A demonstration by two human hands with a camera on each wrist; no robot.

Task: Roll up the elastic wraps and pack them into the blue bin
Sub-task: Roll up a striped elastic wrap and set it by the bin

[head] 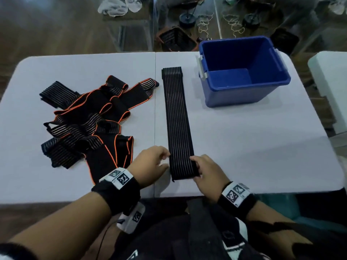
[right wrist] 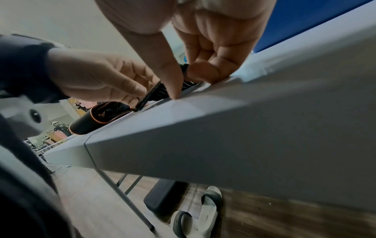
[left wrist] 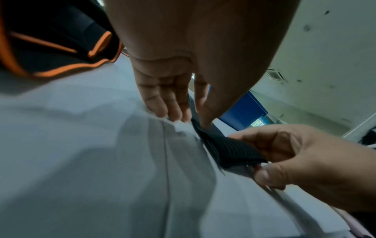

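One long black striped elastic wrap (head: 177, 117) lies flat and straight on the white table (head: 262, 137), running from the middle toward the near edge. My left hand (head: 167, 160) pinches the left edge of its near end. My right hand (head: 195, 167) pinches the right corner of that end between thumb and fingers, and the end (left wrist: 230, 149) is lifted slightly off the table. The blue bin (head: 244, 72) stands with nothing in it at the far right. A tangled pile of black wraps with orange trim (head: 90, 121) lies to the left.
The near table edge (right wrist: 223, 128) is just under my wrists. A second white surface (head: 330, 77) stands off to the right. On the floor beyond the table sits a black basket (head: 176, 40). Slippers (right wrist: 203, 209) lie under the table.
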